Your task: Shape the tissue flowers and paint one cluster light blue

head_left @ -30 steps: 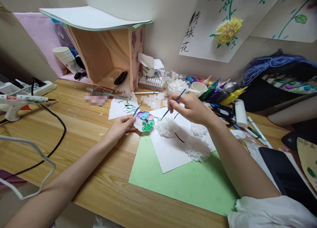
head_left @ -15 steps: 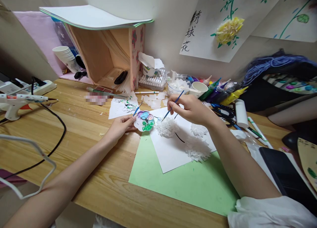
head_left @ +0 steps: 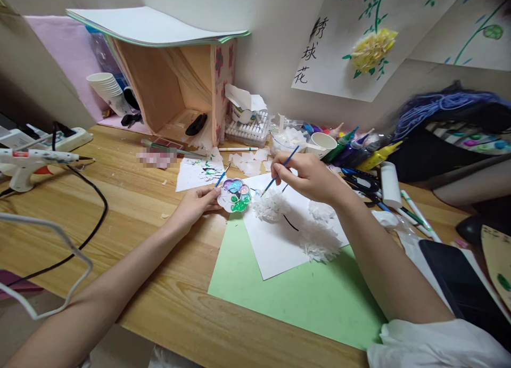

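My left hand [head_left: 198, 202] is closed on the edge of a small flower-shaped paint palette [head_left: 228, 202] with blue, purple and green paint in it. A second thin brush [head_left: 222, 177] sticks up from the same hand. Pinched in my right hand [head_left: 297, 176] is a blue paintbrush [head_left: 284, 168], its tip at the top of a white paper flower [head_left: 271, 207]. That flower lies on a white sheet [head_left: 273, 256] with a black painted stem. More white paper flowers [head_left: 321, 240] sit on the sheet's right part, partly behind my right forearm. Under the sheet is green paper [head_left: 295, 309].
At the left lie a hot glue gun [head_left: 30, 165] and cables. Behind are an open box [head_left: 167, 86], a marker case [head_left: 247, 128], a paper cup [head_left: 321, 144] and paint bottles [head_left: 339, 144]. Scissors [head_left: 361, 184], pens and a phone [head_left: 459, 283] lie at the right.
The view has shifted very slightly. Both hands hold almost the same pose, with the brush tip still at the white paper flower.
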Tool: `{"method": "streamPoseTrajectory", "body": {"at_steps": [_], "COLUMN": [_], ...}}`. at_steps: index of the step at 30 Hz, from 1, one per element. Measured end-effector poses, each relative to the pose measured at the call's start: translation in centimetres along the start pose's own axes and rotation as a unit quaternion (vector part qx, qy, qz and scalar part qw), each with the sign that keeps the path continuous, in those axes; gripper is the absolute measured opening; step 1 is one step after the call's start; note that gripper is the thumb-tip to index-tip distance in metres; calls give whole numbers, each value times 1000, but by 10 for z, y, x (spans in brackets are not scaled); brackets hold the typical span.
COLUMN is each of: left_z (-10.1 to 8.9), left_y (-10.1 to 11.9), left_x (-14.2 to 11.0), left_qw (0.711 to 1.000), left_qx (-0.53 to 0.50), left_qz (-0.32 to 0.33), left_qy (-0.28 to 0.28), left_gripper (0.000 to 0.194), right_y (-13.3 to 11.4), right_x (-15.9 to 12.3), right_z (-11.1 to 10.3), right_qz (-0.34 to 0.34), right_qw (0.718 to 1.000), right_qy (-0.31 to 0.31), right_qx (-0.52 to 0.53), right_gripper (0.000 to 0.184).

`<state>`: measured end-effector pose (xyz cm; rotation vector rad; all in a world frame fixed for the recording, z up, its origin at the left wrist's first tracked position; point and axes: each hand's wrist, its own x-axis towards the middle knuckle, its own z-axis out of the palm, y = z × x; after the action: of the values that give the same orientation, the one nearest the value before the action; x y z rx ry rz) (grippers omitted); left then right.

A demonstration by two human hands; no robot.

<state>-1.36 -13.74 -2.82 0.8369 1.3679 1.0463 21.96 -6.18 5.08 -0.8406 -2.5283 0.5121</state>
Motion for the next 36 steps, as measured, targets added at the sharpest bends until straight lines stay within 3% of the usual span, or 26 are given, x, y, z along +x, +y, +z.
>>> {"method": "streamPoseTrajectory", "body": {"at_steps": [6, 12, 23, 31, 36], "left_z": [1, -1, -2, -1, 0], "left_y": [1, -2, -3, -2, -2], "left_x": [0, 2, 2, 0, 0], "left_qw": [1000, 1000, 1000, 1000, 1000], "left_qx": [-8, -12, -7, -5, 5], "left_qz": [-2, 2, 2, 9, 8], "left_qy": [5, -5, -6, -22, -23], "left_gripper": [34, 36, 38, 38, 38], "right_y": [2, 2, 4, 4, 0], "right_x": [0, 0, 0, 0, 1], "right_z": [0, 1, -1, 2, 8], "right_qz": [11, 0, 4, -23, -44], "right_qw": [999, 1000, 1000, 994, 995], "right_qy": [32, 1, 6, 84, 38], "right_qx": [5, -2, -1, 70, 77], "right_gripper": [19, 20, 19, 22, 22]}}
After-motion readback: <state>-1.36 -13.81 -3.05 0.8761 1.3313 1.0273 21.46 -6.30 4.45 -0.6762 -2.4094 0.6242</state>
